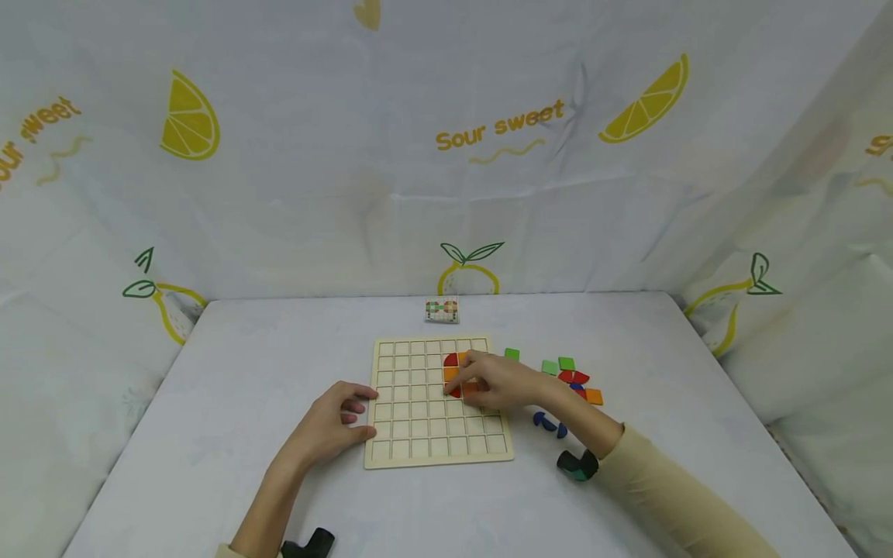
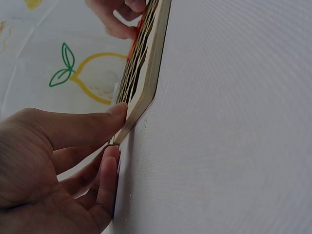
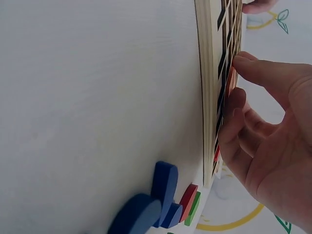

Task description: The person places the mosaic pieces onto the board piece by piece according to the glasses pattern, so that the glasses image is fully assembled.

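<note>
Board of pale wood, flat and divided by raised ribs into square cells (image 1: 419,428), is set at the middle of the white-covered table (image 1: 209,434). It is judged stiff, fairly light and able to slide if nudged, so it is best held by its thick outer rim. That rim is touched on the left by the left hand (image 1: 336,421), its thumb and forefinger extended and parted.

Over the board's right half the right hand (image 1: 504,381) is lowered, fingertips and thumb bent down around a small red flat piece (image 3: 230,80); whether it is pinched or merely pressed cannot be told. Such pieces are judged light, hard, sturdy and smooth-faced, best taken by opposite side edges.

In the cells, a red round-edged piece (image 1: 450,360) and an orange square piece (image 1: 451,373) are seen; other cells are hidden by the hand. To the right of the board, green square pieces (image 1: 567,363), blue curved pieces (image 1: 547,424) and an orange square tile (image 1: 594,397) are left loose.
</note>
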`<action>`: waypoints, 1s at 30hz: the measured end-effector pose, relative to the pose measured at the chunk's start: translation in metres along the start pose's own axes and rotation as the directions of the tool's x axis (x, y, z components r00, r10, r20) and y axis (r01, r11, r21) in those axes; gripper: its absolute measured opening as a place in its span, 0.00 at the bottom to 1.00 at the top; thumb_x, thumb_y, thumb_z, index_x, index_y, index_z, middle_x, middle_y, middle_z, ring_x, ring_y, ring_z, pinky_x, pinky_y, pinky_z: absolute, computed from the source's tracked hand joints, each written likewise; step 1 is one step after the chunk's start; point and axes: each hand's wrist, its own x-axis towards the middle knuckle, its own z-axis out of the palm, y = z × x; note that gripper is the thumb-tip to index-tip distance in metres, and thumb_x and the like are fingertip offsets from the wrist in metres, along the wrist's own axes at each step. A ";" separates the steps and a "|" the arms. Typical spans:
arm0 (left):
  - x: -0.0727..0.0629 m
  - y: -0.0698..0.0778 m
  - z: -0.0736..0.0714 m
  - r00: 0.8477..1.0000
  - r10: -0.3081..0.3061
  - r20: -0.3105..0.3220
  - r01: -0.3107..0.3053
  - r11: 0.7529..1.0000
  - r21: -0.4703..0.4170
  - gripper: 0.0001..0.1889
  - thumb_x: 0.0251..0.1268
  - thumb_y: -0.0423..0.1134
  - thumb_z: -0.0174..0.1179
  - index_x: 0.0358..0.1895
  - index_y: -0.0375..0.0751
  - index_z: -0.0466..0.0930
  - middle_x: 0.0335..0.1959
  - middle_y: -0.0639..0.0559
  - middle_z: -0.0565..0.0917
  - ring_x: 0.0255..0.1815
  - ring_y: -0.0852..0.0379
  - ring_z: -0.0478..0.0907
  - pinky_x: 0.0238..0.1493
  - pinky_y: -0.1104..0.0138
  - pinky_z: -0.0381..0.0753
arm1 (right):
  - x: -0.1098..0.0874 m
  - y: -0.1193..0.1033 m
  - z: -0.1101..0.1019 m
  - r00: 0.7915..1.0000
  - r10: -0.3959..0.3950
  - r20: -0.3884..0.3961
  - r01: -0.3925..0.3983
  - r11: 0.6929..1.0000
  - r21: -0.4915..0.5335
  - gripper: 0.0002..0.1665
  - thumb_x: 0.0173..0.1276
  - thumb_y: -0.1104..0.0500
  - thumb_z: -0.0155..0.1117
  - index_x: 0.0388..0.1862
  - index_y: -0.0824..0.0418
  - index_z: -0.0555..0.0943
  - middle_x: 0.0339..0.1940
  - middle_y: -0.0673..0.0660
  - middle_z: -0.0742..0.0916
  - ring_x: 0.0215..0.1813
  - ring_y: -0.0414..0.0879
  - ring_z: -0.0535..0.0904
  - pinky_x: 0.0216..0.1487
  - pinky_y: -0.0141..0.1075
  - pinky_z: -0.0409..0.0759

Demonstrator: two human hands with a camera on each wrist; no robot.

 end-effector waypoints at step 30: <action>-0.001 -0.001 0.000 1.000 -0.004 0.001 0.004 1.000 -0.018 0.27 0.56 0.29 0.81 0.60 0.45 0.85 0.58 0.47 0.84 0.54 0.54 0.82 0.60 0.56 0.85 | -0.068 0.039 -0.038 0.969 0.177 -0.172 -0.148 0.975 0.168 0.20 0.73 0.58 0.76 0.62 0.58 0.88 0.60 0.59 0.90 0.46 0.45 0.84 0.42 0.32 0.86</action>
